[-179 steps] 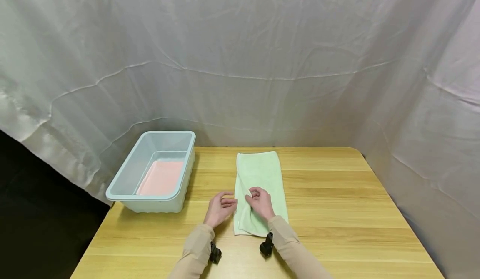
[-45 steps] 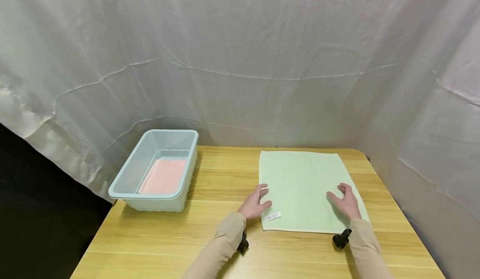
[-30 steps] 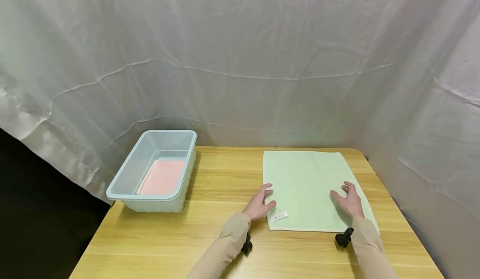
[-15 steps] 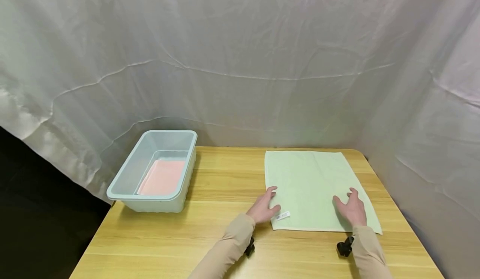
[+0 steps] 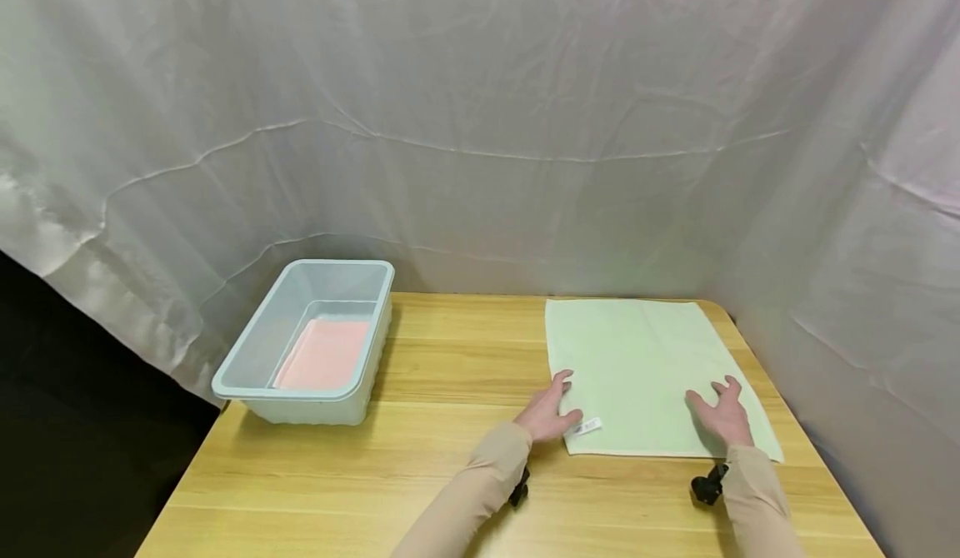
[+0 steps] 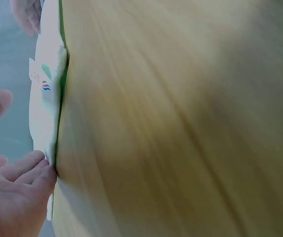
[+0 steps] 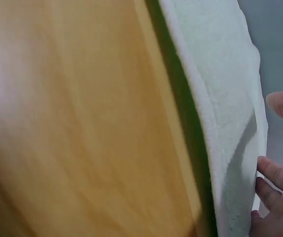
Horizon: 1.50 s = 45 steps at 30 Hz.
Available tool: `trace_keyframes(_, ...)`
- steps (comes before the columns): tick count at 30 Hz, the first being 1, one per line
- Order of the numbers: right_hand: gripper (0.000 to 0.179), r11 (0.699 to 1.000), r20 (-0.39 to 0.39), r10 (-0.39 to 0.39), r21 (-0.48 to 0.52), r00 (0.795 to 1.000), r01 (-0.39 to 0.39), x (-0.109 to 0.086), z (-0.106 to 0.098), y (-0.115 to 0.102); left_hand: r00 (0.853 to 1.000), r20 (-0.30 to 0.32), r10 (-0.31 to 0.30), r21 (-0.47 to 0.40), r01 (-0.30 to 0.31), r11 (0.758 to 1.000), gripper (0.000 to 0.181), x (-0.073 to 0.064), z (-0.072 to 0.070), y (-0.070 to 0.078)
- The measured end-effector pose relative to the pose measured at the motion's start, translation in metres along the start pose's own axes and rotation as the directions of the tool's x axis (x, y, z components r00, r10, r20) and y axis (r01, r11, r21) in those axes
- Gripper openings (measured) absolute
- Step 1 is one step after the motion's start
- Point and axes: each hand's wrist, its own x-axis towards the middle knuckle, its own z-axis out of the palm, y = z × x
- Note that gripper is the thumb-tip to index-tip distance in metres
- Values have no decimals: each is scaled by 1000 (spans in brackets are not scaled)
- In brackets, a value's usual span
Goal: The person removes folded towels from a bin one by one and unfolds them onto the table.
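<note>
A pale green towel (image 5: 637, 366) lies spread flat on the right part of the table, a small white label (image 5: 587, 426) near its front left corner. At its left edge is my left hand (image 5: 546, 412), thumb held apart; in the left wrist view the left fingertips (image 6: 44, 165) touch the towel's edge. My right hand (image 5: 726, 415) is over the towel's right side, thumb spread from the fingers. The right wrist view has the right fingertips (image 7: 265, 185) against the towel (image 7: 225, 113) and the thumb raised off it.
A light blue plastic bin (image 5: 303, 412) stands at the table's left side. Inside it lies a folded pink cloth (image 5: 324, 356). Grey curtains (image 5: 480, 125) hang behind the wooden table (image 5: 315, 491) and along its sides.
Six seconds ago the towel was folded narrow at the table's middle, the right hand at its flap. It is now spread out, and over the last second both hands and towel have shifted right.
</note>
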Motion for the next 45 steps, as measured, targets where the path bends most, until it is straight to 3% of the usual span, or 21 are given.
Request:
trace_keyframes(13, 102, 999, 50, 38, 18, 998, -39, 6, -23, 10, 1000, 20, -11, -55, 12, 998, 72, 16, 11, 13)
trace_keyframes(24, 99, 998, 85, 56, -40, 995, -52, 12, -40, 15, 1000, 23, -12, -51, 13, 999, 73, 29, 26, 15)
trace_keyframes(33, 98, 997, 88, 65, -49, 994, -61, 17, -43, 16, 1000, 26, -15, -33, 16, 999, 73, 29, 28, 21)
trace_keyframes(45, 101, 999, 78, 18, -43, 997, -15, 9, -40, 9, 1000, 29, -7, -65, 9, 998, 73, 27, 25, 19)
